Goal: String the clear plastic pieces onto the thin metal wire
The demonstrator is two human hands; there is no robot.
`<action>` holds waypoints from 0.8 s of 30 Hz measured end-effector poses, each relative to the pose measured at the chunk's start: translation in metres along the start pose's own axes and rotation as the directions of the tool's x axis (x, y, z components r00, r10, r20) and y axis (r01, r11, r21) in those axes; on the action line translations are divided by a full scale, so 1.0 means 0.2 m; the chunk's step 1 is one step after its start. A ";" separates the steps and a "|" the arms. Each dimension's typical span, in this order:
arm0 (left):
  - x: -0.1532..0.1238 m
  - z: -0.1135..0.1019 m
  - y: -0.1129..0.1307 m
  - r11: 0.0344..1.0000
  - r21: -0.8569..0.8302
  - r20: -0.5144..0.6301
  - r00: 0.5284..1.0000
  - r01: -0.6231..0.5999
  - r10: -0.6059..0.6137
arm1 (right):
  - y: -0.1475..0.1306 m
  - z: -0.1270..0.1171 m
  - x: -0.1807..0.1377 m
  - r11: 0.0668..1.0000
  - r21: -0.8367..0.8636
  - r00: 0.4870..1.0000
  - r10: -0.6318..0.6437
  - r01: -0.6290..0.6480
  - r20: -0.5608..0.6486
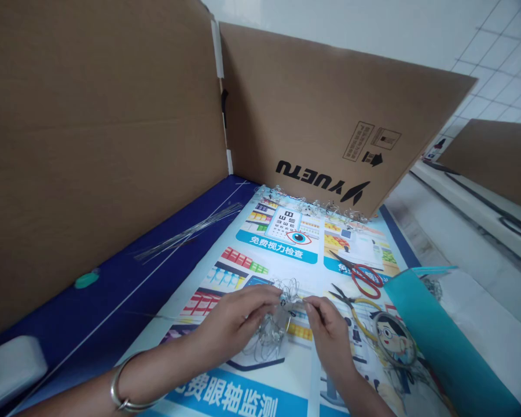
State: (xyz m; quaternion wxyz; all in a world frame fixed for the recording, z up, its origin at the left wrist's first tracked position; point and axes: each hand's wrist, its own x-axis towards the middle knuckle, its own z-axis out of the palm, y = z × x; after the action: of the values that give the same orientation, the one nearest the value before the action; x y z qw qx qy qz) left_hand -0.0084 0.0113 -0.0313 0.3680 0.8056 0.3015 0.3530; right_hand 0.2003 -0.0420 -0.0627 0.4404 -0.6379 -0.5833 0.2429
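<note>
Between my two hands is a loose bundle of thin silvery wire (269, 337), with looped strands sticking up above the fingers and more loops hanging below. My left hand (238, 318), a metal bangle on its wrist, pinches the bundle from the left. Thumb and forefinger of my right hand (330, 331) are closed at the bundle's right side on what looks like a wire end, mostly covered by the fingertips. To the right lie yellow-handled pliers (359, 317) with their jaws apart, and red-handled scissors (367, 279) just beyond them.
Cardboard panels (113, 116) wall off the left and the back (321, 104). Small wire pieces (316, 207) line the back panel's foot. Straight wires (191, 231) lie on the blue surface at left. A wire coil (412, 350) and a teal folder-like piece (447, 341) are at right.
</note>
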 end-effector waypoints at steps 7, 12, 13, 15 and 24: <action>-0.03 -0.02 -0.03 0.968 0.205 -0.010 0.988 -0.147 0.152 | 0.02 0.00 0.01 1.000 -0.009 1.000 0.000 0.000 0.023; -0.05 -0.03 -0.05 0.991 0.134 -0.070 0.997 -0.015 0.024 | 0.06 0.00 -0.01 0.999 0.015 0.999 0.052 -0.052 0.007; -0.05 -0.03 -0.05 0.994 0.113 -0.068 0.998 0.015 -0.007 | 0.07 0.00 -0.01 0.997 0.034 0.997 0.074 -0.074 0.000; -0.06 -0.02 -0.05 0.997 0.066 -0.071 0.996 0.051 -0.046 | 0.08 0.00 -0.02 0.990 0.077 0.993 0.118 -0.117 -0.013; -0.14 0.01 0.04 0.998 0.005 -0.099 0.994 -0.055 0.055 | -0.16 -0.03 -0.08 0.987 0.140 0.997 0.071 -0.074 0.023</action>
State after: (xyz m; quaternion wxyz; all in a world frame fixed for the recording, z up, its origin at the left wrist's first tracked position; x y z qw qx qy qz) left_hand -0.0211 -0.0147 -0.0359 0.3419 0.7954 0.2975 0.4024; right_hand 0.1850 -0.0620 -0.0363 0.4699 -0.6238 -0.5449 0.3051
